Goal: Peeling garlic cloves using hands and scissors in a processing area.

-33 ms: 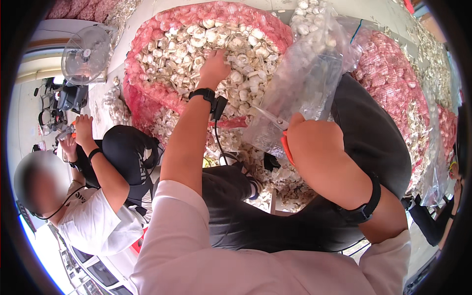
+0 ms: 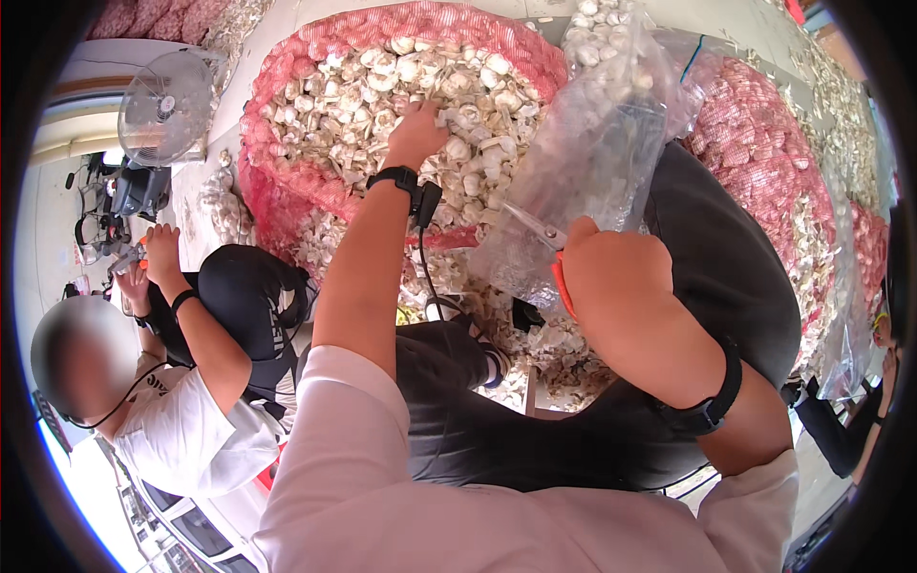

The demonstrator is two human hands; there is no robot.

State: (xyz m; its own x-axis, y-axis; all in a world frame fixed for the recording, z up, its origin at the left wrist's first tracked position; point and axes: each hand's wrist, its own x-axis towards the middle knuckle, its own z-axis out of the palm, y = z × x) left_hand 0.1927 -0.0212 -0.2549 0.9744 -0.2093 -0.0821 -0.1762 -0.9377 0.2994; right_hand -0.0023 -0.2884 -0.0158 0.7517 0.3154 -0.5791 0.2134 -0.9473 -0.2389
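left hand (image 2: 417, 138): at garlic (image 2: 330, 119) in far sack (image 2: 420, 17), fingertips partly hidden, cannot tell if clamped | right hand (image 2: 616, 272): fingers clamped on scissors (image 2: 546, 232) | done, seemingly: bulbs (image 2: 597, 29) at clear bag (image 2: 573, 181)'s far end; scraps (image 2: 564, 342) near | remaining, seemingly: much garlic

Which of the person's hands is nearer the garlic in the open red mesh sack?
Left: the left hand touches the garlic; the right hand, holding scissors, is apart from it, farther right.

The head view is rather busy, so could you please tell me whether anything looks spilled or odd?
Yes: loose papery scraps are strewn around the shoe, outside the garlic sack, so they look spilled or dropped.
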